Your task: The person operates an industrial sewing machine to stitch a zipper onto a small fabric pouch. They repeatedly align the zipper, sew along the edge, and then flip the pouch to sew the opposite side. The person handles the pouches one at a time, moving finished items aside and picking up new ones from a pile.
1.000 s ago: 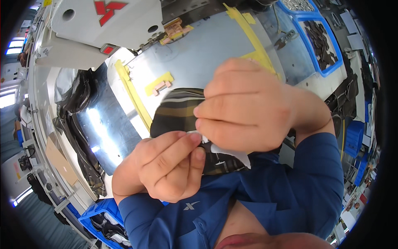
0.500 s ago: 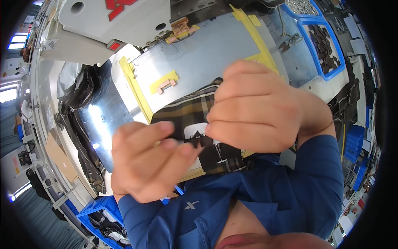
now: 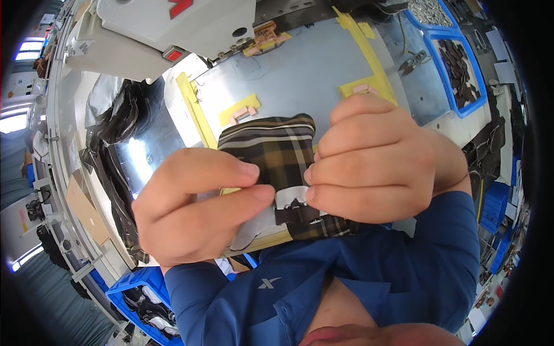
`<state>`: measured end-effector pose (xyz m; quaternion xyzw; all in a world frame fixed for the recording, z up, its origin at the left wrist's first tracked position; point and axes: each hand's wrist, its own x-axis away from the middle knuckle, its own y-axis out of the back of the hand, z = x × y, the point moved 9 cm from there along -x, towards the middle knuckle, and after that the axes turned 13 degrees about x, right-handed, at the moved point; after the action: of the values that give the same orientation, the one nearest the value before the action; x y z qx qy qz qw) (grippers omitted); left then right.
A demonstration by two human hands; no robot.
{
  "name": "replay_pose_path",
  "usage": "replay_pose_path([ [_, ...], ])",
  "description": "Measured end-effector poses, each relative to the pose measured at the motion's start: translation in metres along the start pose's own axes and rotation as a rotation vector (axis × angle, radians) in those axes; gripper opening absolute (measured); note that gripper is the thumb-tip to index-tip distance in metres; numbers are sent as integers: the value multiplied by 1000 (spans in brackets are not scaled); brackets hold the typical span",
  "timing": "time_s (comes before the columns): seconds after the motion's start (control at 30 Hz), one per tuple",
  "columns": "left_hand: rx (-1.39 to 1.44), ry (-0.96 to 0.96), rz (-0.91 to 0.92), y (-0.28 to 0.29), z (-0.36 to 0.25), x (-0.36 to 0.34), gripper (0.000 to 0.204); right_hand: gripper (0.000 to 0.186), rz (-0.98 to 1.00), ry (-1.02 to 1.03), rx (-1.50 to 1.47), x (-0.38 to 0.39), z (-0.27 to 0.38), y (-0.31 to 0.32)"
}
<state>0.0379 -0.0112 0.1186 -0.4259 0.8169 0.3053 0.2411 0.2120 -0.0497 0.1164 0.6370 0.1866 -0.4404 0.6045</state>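
Note:
A plaid fabric piece (image 3: 265,150) in brown, black and white sits before me, with a white patch (image 3: 291,197) and dark strip on its lower middle. My left hand (image 3: 208,196) has its fingers curled onto the fabric's left side; a pale, thin piece (image 3: 259,222) shows beneath them. My right hand (image 3: 369,161) grips the fabric's right side, fingertips beside the white patch. Both thumbs are largely hidden. Beyond the fabric is a metal work plate (image 3: 288,75) with yellow tape and small pink blocks (image 3: 242,115).
A white machine (image 3: 138,29) stands at the back left. Dark garments (image 3: 115,121) lie at left. Blue trays with dark pieces (image 3: 453,69) and small metal parts (image 3: 427,11) sit at back right, near hanging cutters (image 3: 412,64). A blue basket (image 3: 141,300) is at lower left.
My left hand has moved left and up, exposing the white patch; a pale piece now shows under it. My right hand has shifted slightly right, and more of the plaid fabric shows.

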Motion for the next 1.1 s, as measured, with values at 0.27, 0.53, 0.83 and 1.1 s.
replay_pose_path([
  [0.27,-309,-168,214,-23,-16,-6,30,7,-14,15,20,1,1,-1],
  [0.53,-392,-207,61,-25,-19,-1,25,8,15,5,20,0,-1,-2],
  [0.83,-223,-103,62,-27,-17,-7,21,12,87,-17,-39,-2,0,-3],
  [1.1,-188,-258,91,-32,-11,5,19,9,73,-30,-66,0,1,-7],
])
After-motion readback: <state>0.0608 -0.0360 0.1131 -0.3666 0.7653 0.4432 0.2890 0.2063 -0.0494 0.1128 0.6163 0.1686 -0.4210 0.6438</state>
